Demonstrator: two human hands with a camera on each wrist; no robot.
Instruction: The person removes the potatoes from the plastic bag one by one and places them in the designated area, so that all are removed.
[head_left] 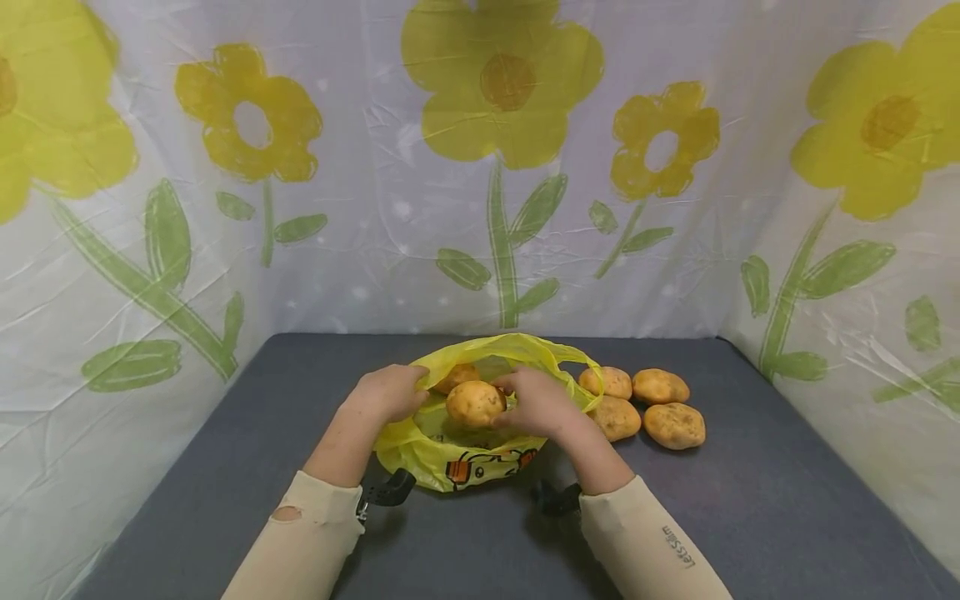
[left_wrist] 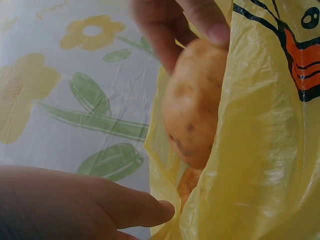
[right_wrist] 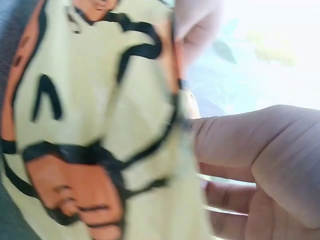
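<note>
A yellow plastic bag [head_left: 408, 454] with a printed cartoon sits in the middle of the table, its mouth spread wide. My left hand [head_left: 390, 393] pinches the left side of its rim; in the left wrist view the thumb [left_wrist: 145, 207] presses the plastic. In my right hand [head_left: 542, 402] is a potato [head_left: 476, 405], gripped by its right end over the bag's mouth. Another potato [head_left: 456, 377] lies inside the bag behind it. The right wrist view shows mainly the bag's printed side [right_wrist: 95, 125], which hides most of the held potato.
Several potatoes [head_left: 675, 426] lie grouped on the dark table [head_left: 750, 508], just right of the bag. Flower-printed white cloth [head_left: 360, 275] walls off the back and both sides. Dark straps [head_left: 390, 489] hang below the wrists.
</note>
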